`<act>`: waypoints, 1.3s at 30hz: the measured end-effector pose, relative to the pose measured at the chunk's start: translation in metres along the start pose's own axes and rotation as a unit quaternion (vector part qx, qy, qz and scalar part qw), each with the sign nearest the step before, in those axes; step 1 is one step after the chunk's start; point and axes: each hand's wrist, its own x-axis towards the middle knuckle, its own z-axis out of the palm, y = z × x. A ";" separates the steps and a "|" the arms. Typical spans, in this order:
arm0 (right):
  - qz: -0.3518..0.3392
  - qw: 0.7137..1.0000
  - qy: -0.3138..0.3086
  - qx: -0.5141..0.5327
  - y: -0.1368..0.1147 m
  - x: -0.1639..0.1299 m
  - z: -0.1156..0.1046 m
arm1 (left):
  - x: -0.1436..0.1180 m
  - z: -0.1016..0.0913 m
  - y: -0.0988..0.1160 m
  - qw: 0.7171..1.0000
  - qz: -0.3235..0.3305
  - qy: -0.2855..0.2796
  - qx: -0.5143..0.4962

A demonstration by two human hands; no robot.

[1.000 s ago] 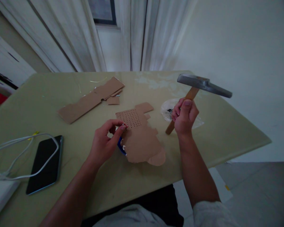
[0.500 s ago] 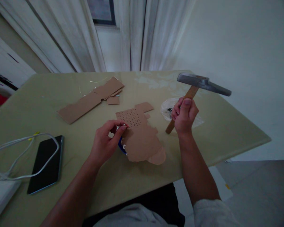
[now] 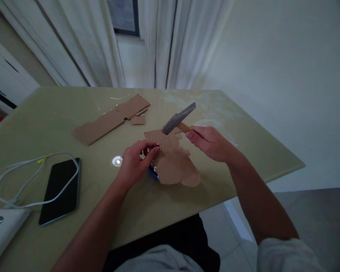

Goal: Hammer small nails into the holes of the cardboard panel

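My right hand (image 3: 212, 142) grips the wooden handle of a hammer (image 3: 179, 118), whose grey metal head hangs over the far part of a torn piece of cardboard (image 3: 175, 166). Rows of small dark holes cover that far part. At the left edge of the cardboard, my left hand (image 3: 138, 158) pinches thumb and forefinger together. A tiny thing with a whitish and reddish spot shows at these fingertips, too small to name. Under the cardboard's left side, part of a blue object (image 3: 153, 173) peeks out, mostly hidden.
A long cardboard strip (image 3: 110, 120) with smaller scraps lies at the back left. On the left are a black phone or tablet (image 3: 59, 192), a white cable (image 3: 25, 207) and a white box-like device (image 3: 5, 230). A clear plastic bag (image 3: 225, 132) lies behind my right hand.
My right hand has swung the hammer left and down, from above the plastic bag to over the cardboard. My left hand keeps its pinch at the holes' near edge. The view has shifted slightly.
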 end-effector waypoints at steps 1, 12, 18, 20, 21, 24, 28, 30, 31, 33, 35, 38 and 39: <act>-0.008 0.999 -0.027 -0.040 -0.010 0.001 -0.005 | 0.000 0.000 0.000 1.000 0.000 -0.003 -0.002; 0.006 0.980 -0.096 -0.176 -0.047 0.002 -0.009 | 0.003 0.003 -0.002 1.000 -0.002 -0.012 -0.019; 0.007 0.977 -0.085 -0.198 -0.054 0.001 -0.007 | 0.002 0.003 -0.001 1.000 0.008 -0.015 -0.007; 0.007 0.979 -0.064 -0.191 -0.057 0.001 -0.009 | 0.003 0.003 -0.001 1.000 0.007 -0.016 -0.008; 0.008 0.980 -0.059 -0.189 -0.059 0.001 -0.009 | 0.003 0.003 -0.001 1.000 0.007 -0.016 -0.009; 0.018 0.976 -0.079 -0.201 -0.060 0.002 -0.006 | 0.003 0.003 0.000 1.000 0.009 -0.016 -0.012; 0.018 0.970 -0.095 -0.222 -0.058 0.002 -0.005 | 0.004 0.001 0.002 1.000 0.008 -0.018 -0.010; 0.006 0.973 -0.074 -0.220 -0.057 0.001 -0.007 | 0.004 0.001 0.002 1.000 0.004 -0.024 -0.009; 0.003 0.974 -0.063 -0.218 -0.057 0.001 -0.008 | 0.004 0.001 0.003 1.000 0.003 -0.026 -0.008; 0.003 0.975 -0.049 -0.216 -0.058 0.001 -0.009 | 0.004 0.001 0.003 1.000 0.002 -0.027 -0.008; 0.011 0.973 -0.063 -0.223 -0.058 0.001 -0.007 | 0.004 0.001 0.002 1.000 -0.002 -0.026 -0.009; 0.023 0.965 -0.098 -0.244 -0.058 0.002 -0.003 | 0.004 0.002 0.001 0.999 -0.011 -0.031 -0.012; 0.023 0.963 -0.099 -0.248 -0.058 0.003 -0.003 | 0.004 0.002 0.001 0.999 -0.012 -0.032 -0.015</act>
